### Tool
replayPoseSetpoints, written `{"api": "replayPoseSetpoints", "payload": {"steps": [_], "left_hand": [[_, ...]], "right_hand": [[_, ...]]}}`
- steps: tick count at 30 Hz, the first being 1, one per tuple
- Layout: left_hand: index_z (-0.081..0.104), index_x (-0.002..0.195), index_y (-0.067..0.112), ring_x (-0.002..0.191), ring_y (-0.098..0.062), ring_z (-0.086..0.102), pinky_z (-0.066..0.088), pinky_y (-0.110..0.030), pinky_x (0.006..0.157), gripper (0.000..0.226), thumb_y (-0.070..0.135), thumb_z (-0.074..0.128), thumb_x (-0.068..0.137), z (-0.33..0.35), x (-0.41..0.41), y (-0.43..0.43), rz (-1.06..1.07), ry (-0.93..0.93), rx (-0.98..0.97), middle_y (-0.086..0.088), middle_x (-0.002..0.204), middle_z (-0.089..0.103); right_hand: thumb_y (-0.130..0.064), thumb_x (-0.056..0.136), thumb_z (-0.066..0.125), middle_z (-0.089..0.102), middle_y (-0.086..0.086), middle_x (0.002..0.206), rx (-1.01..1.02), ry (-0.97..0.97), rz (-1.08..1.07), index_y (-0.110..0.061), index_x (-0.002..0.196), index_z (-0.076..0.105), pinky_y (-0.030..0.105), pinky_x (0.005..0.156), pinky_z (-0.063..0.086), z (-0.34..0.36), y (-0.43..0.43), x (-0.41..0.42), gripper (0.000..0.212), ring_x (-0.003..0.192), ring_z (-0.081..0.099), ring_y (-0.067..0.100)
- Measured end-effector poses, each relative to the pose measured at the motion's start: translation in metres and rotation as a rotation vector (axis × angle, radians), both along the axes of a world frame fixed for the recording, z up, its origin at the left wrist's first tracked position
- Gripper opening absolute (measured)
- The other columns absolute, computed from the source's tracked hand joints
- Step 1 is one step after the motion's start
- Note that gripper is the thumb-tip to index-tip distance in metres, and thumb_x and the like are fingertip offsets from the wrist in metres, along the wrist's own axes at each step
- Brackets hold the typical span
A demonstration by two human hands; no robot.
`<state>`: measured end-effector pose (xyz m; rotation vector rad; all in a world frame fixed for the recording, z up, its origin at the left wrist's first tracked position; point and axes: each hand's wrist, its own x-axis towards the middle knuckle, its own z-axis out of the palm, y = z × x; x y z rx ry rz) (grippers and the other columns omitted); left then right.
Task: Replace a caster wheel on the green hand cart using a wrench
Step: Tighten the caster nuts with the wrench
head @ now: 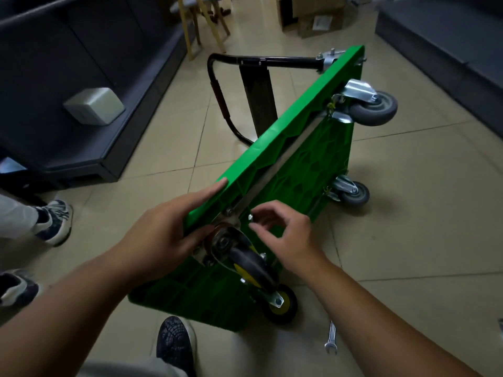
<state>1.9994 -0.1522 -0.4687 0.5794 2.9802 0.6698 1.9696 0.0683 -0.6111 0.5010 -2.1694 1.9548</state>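
Here we curl the thumb and fingertips of our right hand round a small silver fastener beside the caster's mounting plate; we cannot tell whether it is a nut or a bolt head. Our left hand lies with straight fingers along the upper rim of the green plastic hand cart, its thumb by the chrome swivel caster with the black-and-yellow wheel. The cart stands tipped on its long side on the beige tiled floor, underside towards us. The silver open-ended wrench lies on the tiles just beside our right forearm.

If the fastener slips from our fingertips, it may roll away across the tiles. If the left hand eases, we judge the cart may topple, or the caster plate may shift off its holes and the thread start crooked. Fetching the wrench would free one hand and invite exactly that.
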Motion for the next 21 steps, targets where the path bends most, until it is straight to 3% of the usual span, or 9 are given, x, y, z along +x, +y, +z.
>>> {"api": "replayPoseSetpoints", "payload": {"steps": [7,14,17,19,21], "left_hand": [[0.032,0.153,0.058,0.14,-0.004,0.049,0.047,-0.043,0.113,0.084,0.019,0.073,0.091,0.0,-0.004,-0.007,0.016,0.006,0.002,0.022,0.151,0.051],[0.029,0.153,0.06,0.126,-0.016,0.062,0.054,-0.046,0.099,0.079,0.03,0.07,0.091,0.0,-0.01,-0.012,0.0,0.024,-0.049,0.018,0.145,0.058],[0.029,0.153,0.059,0.131,-0.02,0.06,0.052,-0.048,0.101,0.079,0.032,0.069,0.091,0.0,-0.013,-0.015,0.002,0.017,-0.068,0.014,0.149,0.056],[0.028,0.153,0.06,0.13,-0.019,0.06,0.053,-0.047,0.101,0.078,0.035,0.067,0.09,0.001,-0.013,-0.015,0.004,0.019,-0.067,0.015,0.15,0.055],[0.027,0.153,0.059,0.126,-0.018,0.062,0.054,-0.046,0.098,0.077,0.035,0.067,0.091,0.001,-0.013,-0.016,0.0,0.028,-0.068,0.016,0.148,0.057]], "right_hand": [[-0.011,0.083,0.08,0.07,-0.008,0.093,0.108,0.09,0.051,-0.016,0.101,0.072,0.016,0.078,0.053,-0.009,-0.009,0.001,0.02,0.086,0.068,0.004],[-0.008,0.081,0.081,0.071,-0.005,0.086,0.156,0.056,0.019,-0.011,0.093,0.074,0.01,0.074,0.05,-0.005,-0.024,-0.005,0.014,0.083,0.067,0.001],[-0.01,0.08,0.082,0.066,-0.018,0.078,0.191,-0.006,0.008,-0.016,0.086,0.072,0.007,0.069,0.047,-0.006,-0.032,-0.006,0.013,0.077,0.063,-0.007],[-0.012,0.081,0.082,0.068,-0.017,0.073,0.135,-0.101,-0.032,-0.022,0.082,0.072,0.015,0.068,0.053,-0.007,-0.037,-0.005,0.014,0.073,0.066,-0.004],[-0.015,0.081,0.082,0.072,-0.009,0.075,0.057,-0.192,-0.078,-0.021,0.081,0.073,0.032,0.069,0.059,-0.009,-0.04,-0.004,0.011,0.072,0.069,0.005]]}}
